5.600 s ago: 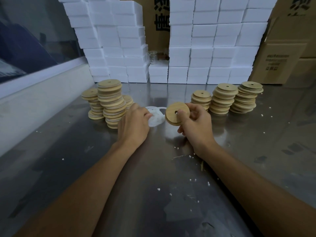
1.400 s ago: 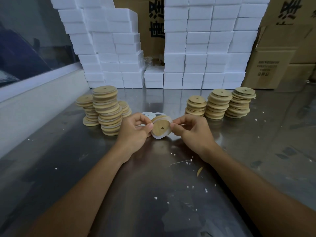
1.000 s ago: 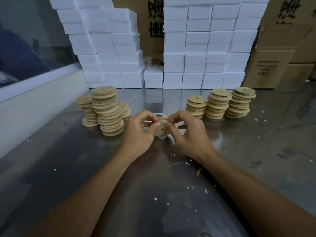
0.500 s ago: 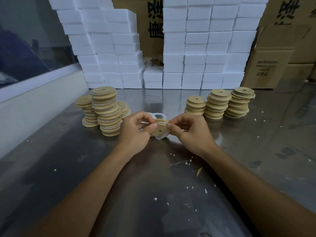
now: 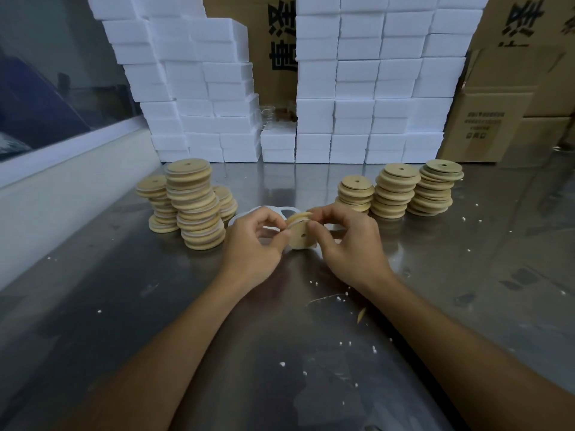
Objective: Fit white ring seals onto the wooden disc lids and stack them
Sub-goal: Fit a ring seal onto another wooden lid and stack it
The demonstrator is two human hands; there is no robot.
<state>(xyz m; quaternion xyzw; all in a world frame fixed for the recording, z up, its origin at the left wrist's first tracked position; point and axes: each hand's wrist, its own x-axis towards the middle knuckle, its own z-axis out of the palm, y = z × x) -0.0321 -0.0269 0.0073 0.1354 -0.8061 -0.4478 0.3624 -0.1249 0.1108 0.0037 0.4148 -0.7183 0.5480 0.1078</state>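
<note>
The lid (image 5: pixel 299 234) stands on edge between the two hands, just above the desk (image 5: pixel 280 321), its flat face with the small centre hole turned toward the camera. Its axis therefore runs roughly from the person outward, and its rim faces left and right into the fingers. The left hand (image 5: pixel 253 244) pinches the rim from the left with thumb and forefinger; the right hand (image 5: pixel 348 241) pinches it from the right, thumb tip on the near face close to the hole. Both hands are curled tight on it, equally near.

A white seal (image 5: pixel 306 247) shows as a thin band along the lid's lower edge, between the thumbs. It seems partly on; how far it sits round the far side is hidden. The next push likely goes along the rim, fingers rolling the band around the edge while the opposite hand steadies the disc.

Spare seals (image 5: pixel 287 210) lie flat on the desk just behind the hands. Stacks (image 5: pixel 194 203) to the left appear to carry white bands; stacks (image 5: pixel 395 191) to the right look bare. The left hand is the nearer to the banded stacks.
</note>
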